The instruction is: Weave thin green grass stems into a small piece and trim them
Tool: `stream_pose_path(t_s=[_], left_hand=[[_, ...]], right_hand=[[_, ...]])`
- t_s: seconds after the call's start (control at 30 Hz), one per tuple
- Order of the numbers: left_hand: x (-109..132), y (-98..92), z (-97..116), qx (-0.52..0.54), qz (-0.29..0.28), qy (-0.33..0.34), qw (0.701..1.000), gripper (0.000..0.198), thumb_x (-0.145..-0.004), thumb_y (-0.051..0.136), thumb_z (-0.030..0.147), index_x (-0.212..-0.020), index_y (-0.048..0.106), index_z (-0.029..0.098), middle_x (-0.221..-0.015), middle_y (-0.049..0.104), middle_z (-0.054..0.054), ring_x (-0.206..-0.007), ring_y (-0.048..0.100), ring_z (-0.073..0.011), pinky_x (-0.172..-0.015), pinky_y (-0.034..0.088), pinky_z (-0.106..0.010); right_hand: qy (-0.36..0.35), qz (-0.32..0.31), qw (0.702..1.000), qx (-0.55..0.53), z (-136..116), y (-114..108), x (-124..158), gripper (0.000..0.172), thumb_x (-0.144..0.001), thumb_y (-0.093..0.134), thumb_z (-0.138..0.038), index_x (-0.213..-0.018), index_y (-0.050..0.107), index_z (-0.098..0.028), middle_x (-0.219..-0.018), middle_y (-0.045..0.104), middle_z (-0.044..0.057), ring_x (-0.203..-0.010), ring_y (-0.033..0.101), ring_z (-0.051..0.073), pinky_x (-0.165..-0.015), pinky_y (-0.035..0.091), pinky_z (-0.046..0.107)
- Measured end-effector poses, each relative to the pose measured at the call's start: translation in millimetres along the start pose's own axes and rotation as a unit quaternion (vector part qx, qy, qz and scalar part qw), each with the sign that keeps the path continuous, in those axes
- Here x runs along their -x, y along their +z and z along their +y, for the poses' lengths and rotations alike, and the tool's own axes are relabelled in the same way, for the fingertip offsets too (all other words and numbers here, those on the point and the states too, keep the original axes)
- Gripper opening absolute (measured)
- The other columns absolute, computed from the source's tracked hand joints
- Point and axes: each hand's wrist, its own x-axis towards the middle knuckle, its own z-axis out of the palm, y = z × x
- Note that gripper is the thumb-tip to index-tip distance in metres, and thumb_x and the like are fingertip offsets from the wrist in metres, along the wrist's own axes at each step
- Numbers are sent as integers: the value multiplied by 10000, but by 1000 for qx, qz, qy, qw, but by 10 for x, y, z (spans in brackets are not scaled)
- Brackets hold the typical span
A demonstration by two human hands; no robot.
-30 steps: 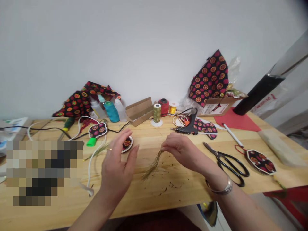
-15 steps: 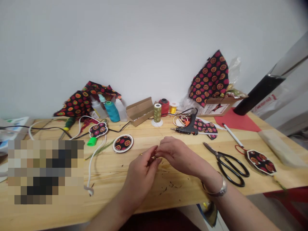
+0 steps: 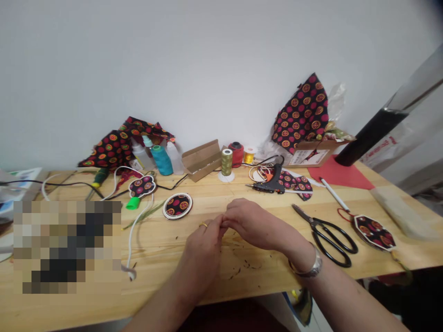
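L hand & R hand nearest me, both over the wooden table, fingertips meeting approx. mid-table. Both sets of fingers curled in; can't tell what either grips. Bundle of olive threads, seen in R fingers 1 sec ago, now out of sight, prob. behind the joined fingers; can't confirm. Yellow ring on L hand, silver bangle on R wrist. Dark scraps scattered on wood just R of L hand. Near L part of table pixelated, unreadable.

Bit further: black-handled scissors to R, blades pointing away; octagonal fabric piece w/ red cord, beside it. Round fabric disc, pale rim, flat, beyond L hand, apart from it. Loose green strands L of disc.

Mid-far: bright green cap next to flower-shaped piece; black glue gun on its side, R of centre; white pen farther R.

Back row, by wall: teal thread cone, open cardboard box, olive spool upright, red spool behind it. Patterned cloth sticks up R.
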Motion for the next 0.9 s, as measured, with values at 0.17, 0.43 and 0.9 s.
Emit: stream_pose_path(t_s=[0.17,0.43,0.9], left_hand=[[26,-41,-38,17,17,-12,1000,259,-864,389,172,-919,642,186,-665,672,-39,-584,613,-186,-548,445,-268],[52,-209,-23,233,20,-235,943,225,-822,516,338,-782,682,192,-526,554,29,-490,517,-141,-484,395,-226],[69,-230,-53,585,38,-483,650,429,-448,812,461,-679,715,112,-391,384,76,-347,321,-34,-346,224,-138]], right_hand=[[4,-18,999,44,46,-28,-43,191,-845,504,-85,-753,659,-146,-751,625,53,-733,527,155,-694,397,265],[-48,10,995,89,253,-107,-133,148,-811,553,-43,-755,638,-151,-747,601,35,-773,502,152,-729,387,260],[-42,202,973,104,531,-345,-640,162,-863,509,-137,-785,648,-169,-928,558,73,-873,469,180,-757,393,318]])
